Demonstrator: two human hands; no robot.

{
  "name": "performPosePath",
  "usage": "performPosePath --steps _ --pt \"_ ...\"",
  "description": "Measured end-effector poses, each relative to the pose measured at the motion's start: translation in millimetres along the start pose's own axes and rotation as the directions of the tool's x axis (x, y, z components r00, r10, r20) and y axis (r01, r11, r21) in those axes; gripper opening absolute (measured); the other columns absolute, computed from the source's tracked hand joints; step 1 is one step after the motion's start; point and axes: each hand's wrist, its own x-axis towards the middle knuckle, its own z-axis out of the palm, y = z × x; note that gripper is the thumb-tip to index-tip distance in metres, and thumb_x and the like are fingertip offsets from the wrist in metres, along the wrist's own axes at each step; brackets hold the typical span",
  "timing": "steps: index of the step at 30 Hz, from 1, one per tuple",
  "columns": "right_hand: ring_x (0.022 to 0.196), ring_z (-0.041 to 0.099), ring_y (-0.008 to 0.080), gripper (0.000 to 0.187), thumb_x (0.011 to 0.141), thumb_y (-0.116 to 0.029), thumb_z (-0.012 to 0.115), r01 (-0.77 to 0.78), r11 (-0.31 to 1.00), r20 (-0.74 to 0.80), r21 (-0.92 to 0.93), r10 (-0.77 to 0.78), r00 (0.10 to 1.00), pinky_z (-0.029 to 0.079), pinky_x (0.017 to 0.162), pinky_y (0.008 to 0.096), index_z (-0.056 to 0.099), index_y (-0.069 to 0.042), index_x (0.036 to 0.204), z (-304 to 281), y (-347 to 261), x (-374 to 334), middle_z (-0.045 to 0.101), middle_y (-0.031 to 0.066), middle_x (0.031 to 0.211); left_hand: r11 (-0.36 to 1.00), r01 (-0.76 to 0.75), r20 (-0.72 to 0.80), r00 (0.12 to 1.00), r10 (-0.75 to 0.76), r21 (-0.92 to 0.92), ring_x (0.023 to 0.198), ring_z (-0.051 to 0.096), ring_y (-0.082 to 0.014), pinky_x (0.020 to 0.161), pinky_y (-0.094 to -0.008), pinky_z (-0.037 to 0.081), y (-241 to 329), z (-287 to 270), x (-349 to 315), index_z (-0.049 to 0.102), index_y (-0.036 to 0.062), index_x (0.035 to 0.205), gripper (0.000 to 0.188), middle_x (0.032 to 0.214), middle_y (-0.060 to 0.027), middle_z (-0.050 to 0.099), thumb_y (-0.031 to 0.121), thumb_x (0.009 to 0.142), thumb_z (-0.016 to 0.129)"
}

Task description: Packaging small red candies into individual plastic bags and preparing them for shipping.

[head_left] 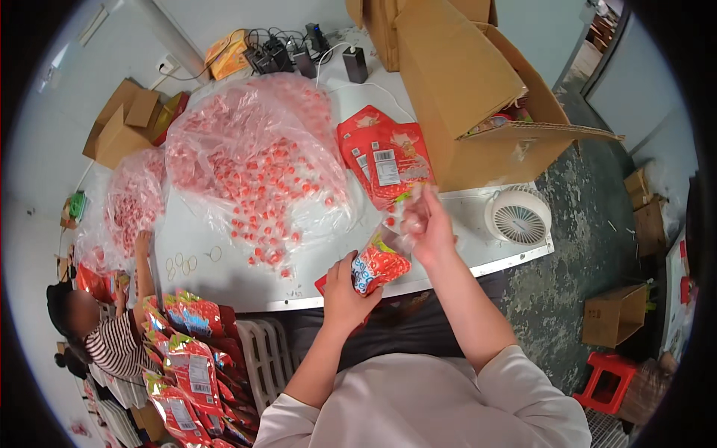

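My left hand is closed round a red printed pouch at the table's near edge, its upper end tilted to the right. Just above that end, my right hand is closed on several small clear-and-red pieces; its fingers are partly blurred. Flat red pouches lie in an overlapping stack beyond my right hand. Left of them a big clear plastic bag lies open, with many loose red-and-clear pieces spilling toward me.
A large cardboard box and a white fan stand on the table's right. Chargers and cables lie at the back. Filled red pouches crowd a white crate at my left. Another person works further left.
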Motion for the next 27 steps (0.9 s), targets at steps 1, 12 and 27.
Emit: performPosePath --steps 1,12,27 --pt "0.083 0.064 0.0167 0.025 0.099 -0.032 0.058 -0.053 0.998 -0.030 0.020 0.053 0.998 0.052 0.072 0.0321 0.061 -0.010 0.110 17 4 -10 0.065 0.0038 0.091 1.000 -0.008 0.003 1.000 0.008 -0.001 0.109 0.055 -0.0402 0.095 -0.0458 0.046 -1 3 2 0.047 -0.0003 0.133 0.078 0.118 -0.0215 0.057 0.021 0.067 0.082" --pt "0.107 0.064 0.0251 0.044 0.105 -0.032 0.039 0.191 0.961 0.423 -0.201 -0.091 0.901 0.046 0.100 0.0385 0.059 0.006 0.113 36 -5 -46 0.066 0.0165 0.115 0.908 0.072 -0.026 0.996 -0.091 -0.412 0.110 0.061 -0.0259 0.095 -0.0379 0.049 -1 20 -7 0.041 -0.0027 0.134 0.080 0.120 -0.0140 0.059 0.010 0.069 0.084" --pt "0.139 0.031 0.0417 0.104 0.069 -0.060 0.078 0.231 -0.507 0.425 -0.830 -0.307 0.851 0.019 0.116 0.0549 0.037 0.001 0.142 -34 45 4 0.035 0.0266 0.146 0.589 0.039 -0.038 0.992 -0.118 -0.807 0.124 0.053 -0.0248 0.107 -0.0417 0.043 -35 -16 -30 0.029 0.0007 0.141 0.089 0.135 -0.0152 0.049 -0.006 0.068 0.079"
